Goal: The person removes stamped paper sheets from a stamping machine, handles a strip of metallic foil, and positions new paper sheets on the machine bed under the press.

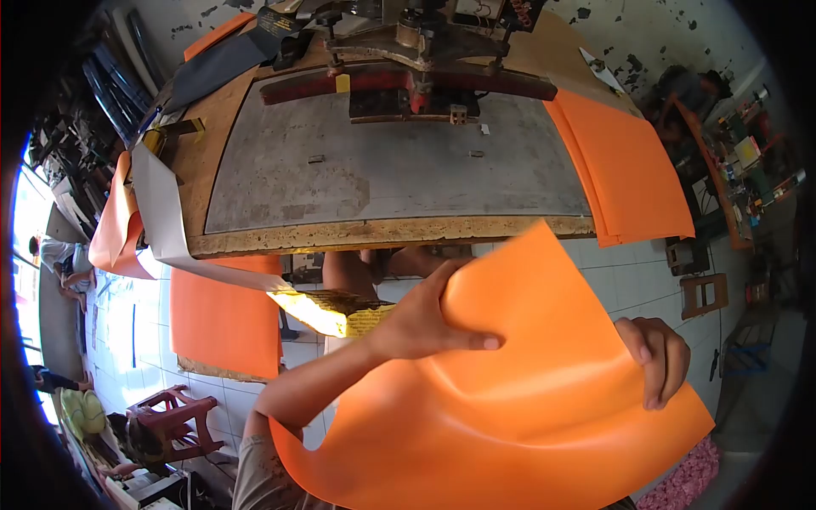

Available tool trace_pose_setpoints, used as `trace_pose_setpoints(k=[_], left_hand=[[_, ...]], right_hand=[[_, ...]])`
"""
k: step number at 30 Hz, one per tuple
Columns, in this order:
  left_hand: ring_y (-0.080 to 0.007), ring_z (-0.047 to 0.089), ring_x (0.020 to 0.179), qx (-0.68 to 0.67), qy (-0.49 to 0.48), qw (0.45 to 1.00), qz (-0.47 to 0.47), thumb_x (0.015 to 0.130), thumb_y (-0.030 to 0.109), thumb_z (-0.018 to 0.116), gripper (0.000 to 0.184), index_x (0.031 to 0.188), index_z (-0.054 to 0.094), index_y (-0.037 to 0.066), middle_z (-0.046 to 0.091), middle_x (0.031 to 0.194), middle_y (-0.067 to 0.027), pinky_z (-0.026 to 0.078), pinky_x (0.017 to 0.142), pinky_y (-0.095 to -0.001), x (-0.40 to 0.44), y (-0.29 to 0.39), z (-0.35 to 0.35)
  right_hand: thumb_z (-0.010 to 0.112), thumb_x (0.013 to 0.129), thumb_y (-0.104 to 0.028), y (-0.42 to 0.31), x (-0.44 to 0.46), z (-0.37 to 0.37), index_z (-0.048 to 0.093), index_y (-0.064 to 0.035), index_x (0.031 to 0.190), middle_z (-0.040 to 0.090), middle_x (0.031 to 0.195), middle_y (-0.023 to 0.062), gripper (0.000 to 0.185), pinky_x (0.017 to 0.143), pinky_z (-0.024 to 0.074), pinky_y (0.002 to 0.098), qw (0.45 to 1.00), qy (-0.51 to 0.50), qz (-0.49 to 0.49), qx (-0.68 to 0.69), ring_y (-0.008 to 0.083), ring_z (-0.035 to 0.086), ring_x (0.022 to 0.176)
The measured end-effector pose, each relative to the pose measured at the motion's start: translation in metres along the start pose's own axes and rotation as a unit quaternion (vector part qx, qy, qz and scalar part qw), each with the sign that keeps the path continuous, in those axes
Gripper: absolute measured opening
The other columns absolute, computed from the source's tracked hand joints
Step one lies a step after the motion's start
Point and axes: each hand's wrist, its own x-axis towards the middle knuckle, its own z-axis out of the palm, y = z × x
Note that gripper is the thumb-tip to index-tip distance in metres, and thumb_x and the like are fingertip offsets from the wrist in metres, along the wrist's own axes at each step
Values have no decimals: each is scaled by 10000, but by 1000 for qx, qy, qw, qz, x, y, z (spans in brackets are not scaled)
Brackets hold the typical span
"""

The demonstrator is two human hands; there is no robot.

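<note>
A large, glossy, flexible orange sheet [527,340] bends across my lap, with one corner raised towards the table. My left hand [429,319] grips its upper left edge, thumb lying on the glossy face and fingers behind it. On the right, my right hand [659,361] is closed over the sheet's right edge, with its fingers curled onto the front face. A shiny yellow printed strip [327,314] passes behind my left wrist; whether it touches the wrist I cannot tell.
Ahead stands a table with a grey metal plate [382,170] beneath a red-and-black press frame [408,81]. Folded orange sheets [629,170] hang over its right side; another orange sheet [225,314] hangs at left. A red stool [174,421] and other people [64,263] are further left.
</note>
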Motion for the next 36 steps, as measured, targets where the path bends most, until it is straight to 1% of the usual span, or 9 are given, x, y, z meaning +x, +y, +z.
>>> trace_pose_setpoints(k=[2,6,16,26,29,30,32,34,36], left_hand=[[-137,630,1134,-31,20,998,41,827,263,893,633,1326,625,-22,687,1219,-68,508,1004,-316,2,6,8],[-56,665,861,-118,59,991,-28,949,157,771,263,1138,724,-20,739,949,7,549,780,-245,-2,1,-2],[-114,653,1055,-34,77,996,17,759,101,925,607,1278,635,-21,714,1155,-41,526,945,-292,-5,17,0],[-130,647,1032,25,156,987,-1,964,195,734,477,1348,568,-34,706,1127,-82,499,898,-281,-13,15,-5],[-180,648,1033,56,244,957,148,931,187,762,641,1469,462,11,662,1179,-144,519,918,-334,-14,-1,-5],[-268,588,1235,168,244,937,185,933,210,760,767,1551,335,51,565,1359,-203,446,1062,-386,-21,-15,-12],[-291,535,1321,298,217,910,190,933,221,757,735,1529,376,24,542,1398,-220,386,1130,-407,-48,-16,-14],[-336,461,1409,226,61,968,86,931,315,756,742,1514,416,6,506,1459,-239,325,1186,-446,-88,-29,-23],[-402,358,1483,-50,-173,982,-56,909,518,731,847,1523,437,15,427,1547,-265,252,1219,-504,-144,-77,-35]], right_hand=[[533,886,39,-18,1,-9,529,-170,640,637,752,-40,323,1001,338,358,999,3,20,-44,80,639,767],[491,895,40,-46,-2,-16,520,-180,594,567,731,-65,373,1002,339,320,992,37,49,-110,44,569,775],[532,956,-4,-58,-7,-21,539,-199,612,569,714,-95,396,985,338,311,982,86,53,-162,31,558,766],[572,988,-74,-46,-1,-20,557,-200,714,586,783,-83,302,946,356,344,971,17,36,-236,60,579,816],[613,1000,-158,-60,8,-18,577,-192,777,592,838,-50,228,856,413,340,926,-37,83,-367,105,601,832],[614,1005,-177,-70,16,-17,584,-187,801,589,852,-30,206,817,427,336,907,-90,111,-396,126,606,832],[615,1014,-216,-92,37,-12,596,-177,847,584,879,10,172,739,453,329,857,-192,162,-450,169,616,834],[608,1020,-222,-111,47,5,606,-169,912,579,896,46,120,693,459,330,788,-183,177,-560,195,619,828],[570,1046,-260,-100,50,16,614,-120,1050,565,910,73,147,683,460,322,704,-136,118,-686,191,594,807]])
